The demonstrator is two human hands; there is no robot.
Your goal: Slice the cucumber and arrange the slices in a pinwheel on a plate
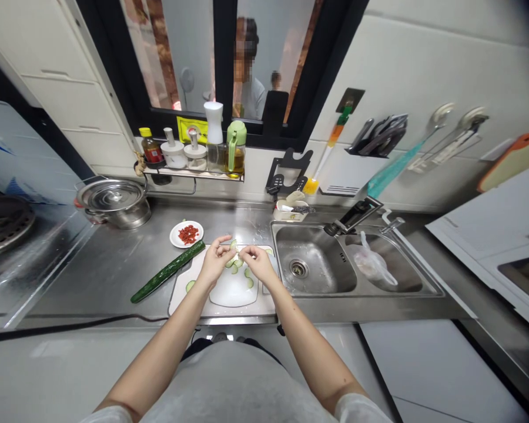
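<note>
Loosely curled, left hand (218, 258) (pinching cucumber slice (233, 244))

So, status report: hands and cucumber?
Left hand, right hand: fingers at cucumber slices, above white plate. Whole cucumber untouched, off left. Red-filled dish near its tip.

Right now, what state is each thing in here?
Left hand: pinching a cucumber slice
Right hand: fingertips together, contents unclear
Long cucumber: lying down, skin on
Pot: lid on
Sauce bottle: yellow cap on
Small plate: bearing red pieces
White dish: bearing slices
Faucet: no visible flow
Plastic bag: in the sink
</note>
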